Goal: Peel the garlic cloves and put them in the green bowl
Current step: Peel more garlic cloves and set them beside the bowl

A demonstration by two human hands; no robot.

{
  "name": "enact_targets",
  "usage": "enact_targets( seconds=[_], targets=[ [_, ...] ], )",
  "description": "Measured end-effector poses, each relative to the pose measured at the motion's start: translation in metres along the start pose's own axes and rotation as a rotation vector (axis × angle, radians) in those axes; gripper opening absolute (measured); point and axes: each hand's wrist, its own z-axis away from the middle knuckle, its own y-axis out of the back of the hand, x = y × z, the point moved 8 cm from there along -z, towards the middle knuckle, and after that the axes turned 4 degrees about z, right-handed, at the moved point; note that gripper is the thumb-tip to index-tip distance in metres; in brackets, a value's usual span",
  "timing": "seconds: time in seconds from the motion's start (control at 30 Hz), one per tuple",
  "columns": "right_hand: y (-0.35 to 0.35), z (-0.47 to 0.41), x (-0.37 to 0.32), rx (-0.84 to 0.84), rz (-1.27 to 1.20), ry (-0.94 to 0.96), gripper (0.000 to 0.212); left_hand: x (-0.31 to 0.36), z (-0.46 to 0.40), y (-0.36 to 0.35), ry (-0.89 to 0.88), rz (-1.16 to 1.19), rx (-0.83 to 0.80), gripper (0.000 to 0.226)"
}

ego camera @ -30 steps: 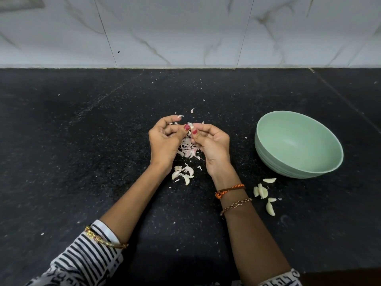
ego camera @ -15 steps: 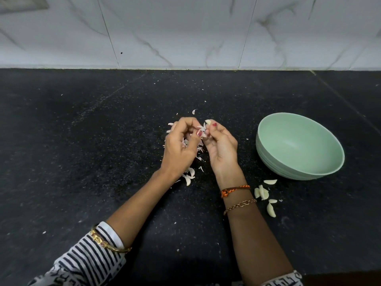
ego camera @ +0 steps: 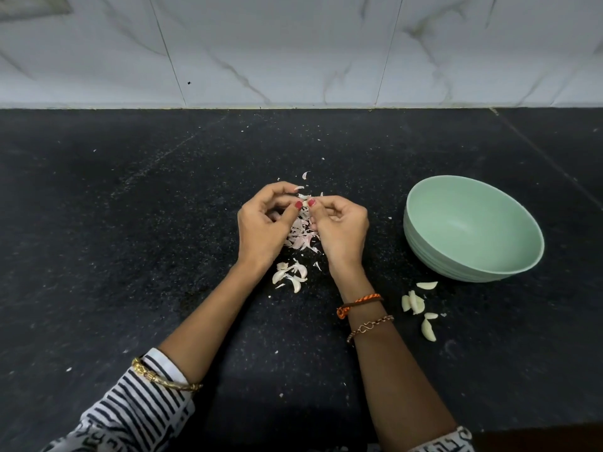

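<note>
My left hand (ego camera: 261,226) and my right hand (ego camera: 341,230) meet over the middle of the black counter, fingers curled, both pinching one small garlic cloves piece (ego camera: 305,203) between thumb tips. Below the hands lies a heap of pinkish garlic skins (ego camera: 301,238). A few unpeeled cloves (ego camera: 290,274) rest nearer me, between my wrists. Several peeled cloves (ego camera: 416,303) lie on the counter to the right of my right wrist. The green bowl (ego camera: 473,233) stands at the right, tilted toward me, with nothing visible inside.
The black stone counter (ego camera: 130,256) runs back to a white marbled tile wall (ego camera: 293,50). Small skin flakes (ego camera: 305,175) are scattered beyond the hands. My forearms wear bangles and thread bands.
Both hands have shifted back left and slightly lower over the skin heap, still working the same clove between the thumbs. The bowl and loose cloves have not moved.
</note>
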Motion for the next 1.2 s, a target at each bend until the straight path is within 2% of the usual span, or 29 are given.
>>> enact_targets(
  seconds=[0.17, 0.27, 0.37, 0.63, 0.77, 0.83, 0.93, 1.03, 1.2],
  targets=[
    [0.002, 0.003, -0.007, 0.013, 0.115, 0.048, 0.007, 0.007, 0.000, 0.000, -0.072, -0.073, -0.012, 0.020],
    [0.001, 0.005, -0.012, 0.015, 0.205, 0.114, 0.009, 0.013, 0.001, 0.001, -0.186, -0.189, -0.023, 0.014],
    [-0.001, 0.007, -0.016, 0.003, 0.234, 0.147, 0.009, 0.019, 0.001, 0.001, -0.290, -0.281, -0.009, 0.026],
    [-0.005, 0.007, -0.016, -0.053, 0.265, 0.152, 0.011, 0.019, 0.001, -0.001, -0.368, -0.371, -0.027, 0.029],
    [-0.006, 0.006, -0.015, -0.068, 0.277, 0.151, 0.012, 0.019, -0.001, 0.000, -0.344, -0.358, -0.032, 0.031],
    [-0.007, 0.006, -0.014, -0.077, 0.234, 0.137, 0.012, 0.016, -0.002, 0.004, -0.262, -0.241, -0.006, 0.030],
    [-0.010, 0.003, -0.009, -0.121, 0.032, 0.061, 0.010, 0.000, -0.007, 0.012, -0.070, 0.002, 0.040, 0.028],
    [-0.011, 0.002, -0.006, -0.139, -0.149, 0.010, 0.008, -0.009, -0.012, 0.018, 0.042, 0.111, 0.082, 0.020],
    [-0.011, -0.001, 0.000, -0.117, -0.122, -0.016, 0.013, -0.009, -0.010, 0.007, 0.047, 0.042, -0.065, 0.009]
  ],
)
